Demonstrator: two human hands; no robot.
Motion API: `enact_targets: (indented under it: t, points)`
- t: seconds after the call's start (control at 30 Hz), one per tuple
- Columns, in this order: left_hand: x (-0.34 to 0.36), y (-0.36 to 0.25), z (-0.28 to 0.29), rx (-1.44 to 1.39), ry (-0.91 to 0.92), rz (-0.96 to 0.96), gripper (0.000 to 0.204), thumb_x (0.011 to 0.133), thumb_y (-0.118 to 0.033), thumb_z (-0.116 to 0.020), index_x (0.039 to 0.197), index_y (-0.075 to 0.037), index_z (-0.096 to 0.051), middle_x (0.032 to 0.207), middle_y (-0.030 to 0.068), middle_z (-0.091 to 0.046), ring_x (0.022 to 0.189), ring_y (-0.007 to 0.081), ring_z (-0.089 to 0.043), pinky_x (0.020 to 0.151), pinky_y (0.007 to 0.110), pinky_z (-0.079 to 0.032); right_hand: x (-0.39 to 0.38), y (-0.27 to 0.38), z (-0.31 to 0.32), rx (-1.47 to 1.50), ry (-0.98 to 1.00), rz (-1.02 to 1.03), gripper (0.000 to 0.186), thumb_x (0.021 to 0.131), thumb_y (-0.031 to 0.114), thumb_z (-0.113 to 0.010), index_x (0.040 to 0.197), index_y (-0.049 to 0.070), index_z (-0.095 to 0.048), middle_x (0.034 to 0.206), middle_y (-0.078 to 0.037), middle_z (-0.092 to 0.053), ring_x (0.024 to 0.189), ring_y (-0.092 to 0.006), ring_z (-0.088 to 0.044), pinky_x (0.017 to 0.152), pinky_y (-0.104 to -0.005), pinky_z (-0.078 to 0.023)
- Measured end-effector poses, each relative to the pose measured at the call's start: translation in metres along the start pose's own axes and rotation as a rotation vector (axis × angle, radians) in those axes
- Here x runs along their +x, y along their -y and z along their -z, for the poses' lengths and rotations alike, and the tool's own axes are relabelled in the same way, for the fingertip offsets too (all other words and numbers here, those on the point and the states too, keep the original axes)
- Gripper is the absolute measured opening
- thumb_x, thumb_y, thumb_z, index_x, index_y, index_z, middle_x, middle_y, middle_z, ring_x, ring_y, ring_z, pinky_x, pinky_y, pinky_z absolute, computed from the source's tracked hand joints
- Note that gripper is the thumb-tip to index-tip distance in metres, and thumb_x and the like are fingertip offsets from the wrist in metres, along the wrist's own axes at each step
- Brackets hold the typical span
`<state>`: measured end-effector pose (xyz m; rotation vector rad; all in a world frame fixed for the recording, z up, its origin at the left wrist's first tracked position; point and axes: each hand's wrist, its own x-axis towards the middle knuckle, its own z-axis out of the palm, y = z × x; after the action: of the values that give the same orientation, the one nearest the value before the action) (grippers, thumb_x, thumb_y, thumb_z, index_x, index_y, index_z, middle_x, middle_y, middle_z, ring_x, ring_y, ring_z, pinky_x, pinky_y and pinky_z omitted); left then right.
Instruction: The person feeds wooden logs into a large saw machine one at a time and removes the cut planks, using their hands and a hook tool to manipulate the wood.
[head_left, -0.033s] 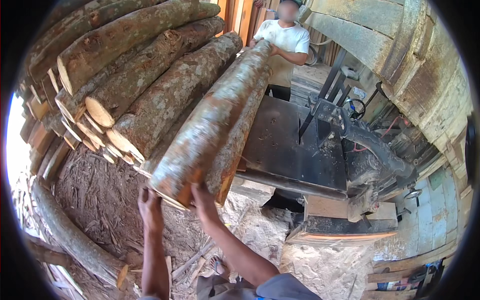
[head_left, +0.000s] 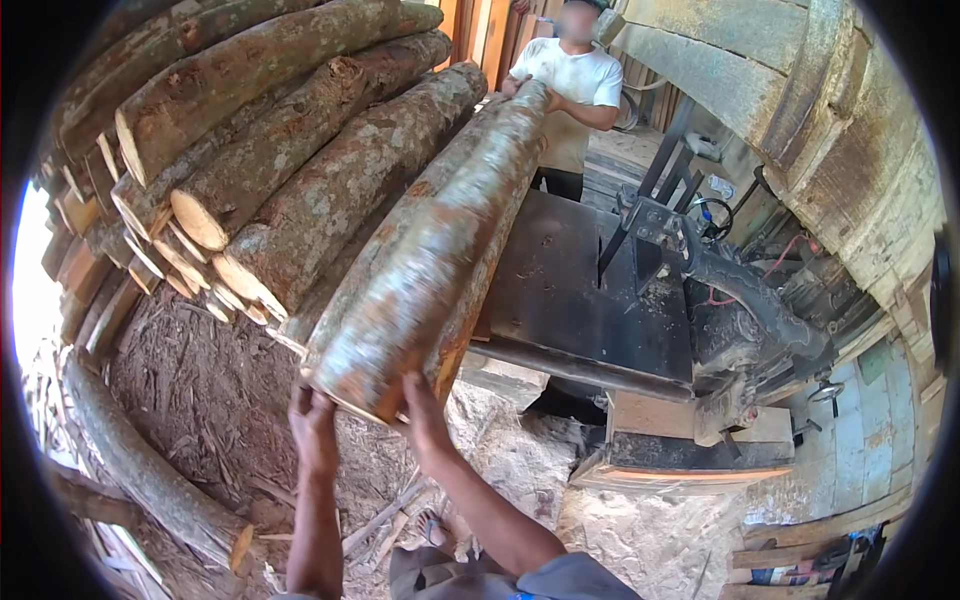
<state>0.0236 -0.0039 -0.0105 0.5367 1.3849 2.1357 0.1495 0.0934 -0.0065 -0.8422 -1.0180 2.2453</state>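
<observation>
A thick log (head_left: 430, 265) with mottled grey and brown bark slants away from me, lying over other timber beside the stack. My left hand (head_left: 314, 432) grips the left corner of its near end, fingers under the edge. On the right side of that same end, my right hand (head_left: 424, 415) is closed round the lower edge, its fingertips partly hidden. At the far end, a person (head_left: 575, 75) in a white T-shirt has both hands on the log. Under the log's right side shows a second piece of timber (head_left: 468, 335) with a sawn edge.
More logs (head_left: 350, 180) are stacked at the left. Right of the held log stands a saw machine with a dark metal table (head_left: 555, 290) and a handwheel (head_left: 713, 215). A curved log (head_left: 140, 470) lies on the ground at lower left, among bark scraps and sawdust (head_left: 640, 530).
The near end of the log has shifted slightly right and rolled a little, with both my hands moving along with it. Its far end has dropped slightly to the right.
</observation>
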Motion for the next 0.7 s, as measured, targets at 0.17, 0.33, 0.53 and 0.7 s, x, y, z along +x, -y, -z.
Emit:
enact_targets:
  t: [0.17,0.33,0.53,0.7]
  points:
    - [-0.114,0.146,-0.055,-0.051,0.081,0.208,0.056,0.074,0.000,-0.072,0.124,0.001,-0.047,0.129,0.0113,-0.050,0.116,0.0213,-0.050,0.095,0.034,-0.043,-0.020,-0.045,0.175,0.219,-0.239,-0.087,0.071,0.085,0.061,-0.049,0.133,0.008,-0.042,0.121,-0.006,-0.055,0.111,-0.0190,-0.051,0.099,-0.0367,-0.038]
    - [-0.156,0.232,-0.095,0.079,0.143,0.417,0.060,0.075,-0.009,-0.075,0.127,0.002,-0.046,0.136,0.0144,-0.043,0.127,0.0252,-0.041,0.103,0.039,-0.038,-0.032,-0.046,0.281,0.255,-0.376,-0.262,0.064,0.089,0.055,-0.046,0.129,0.004,-0.045,0.124,-0.006,-0.053,0.110,-0.0183,-0.053,0.097,-0.0338,-0.038]
    - [-0.138,0.074,-0.219,0.372,0.364,0.074,0.030,0.079,-0.012,-0.069,0.105,-0.002,-0.060,0.113,0.0108,-0.061,0.105,0.0191,-0.057,0.092,0.034,-0.044,-0.049,-0.013,0.319,-0.099,-0.282,-0.280,0.064,0.088,0.051,-0.053,0.129,0.002,-0.046,0.127,-0.006,-0.052,0.116,-0.0179,-0.048,0.095,-0.0310,-0.037]
    - [-0.202,-0.097,-0.250,0.315,0.433,-1.119,0.021,0.080,-0.009,-0.061,0.101,-0.004,-0.059,0.099,0.0062,-0.060,0.095,0.0163,-0.057,0.084,0.031,-0.047,-0.174,0.172,0.263,-0.515,-0.163,0.874,0.026,0.091,0.014,-0.046,0.102,0.000,-0.064,0.104,-0.015,-0.063,0.099,-0.0225,-0.059,0.089,-0.0336,-0.045]
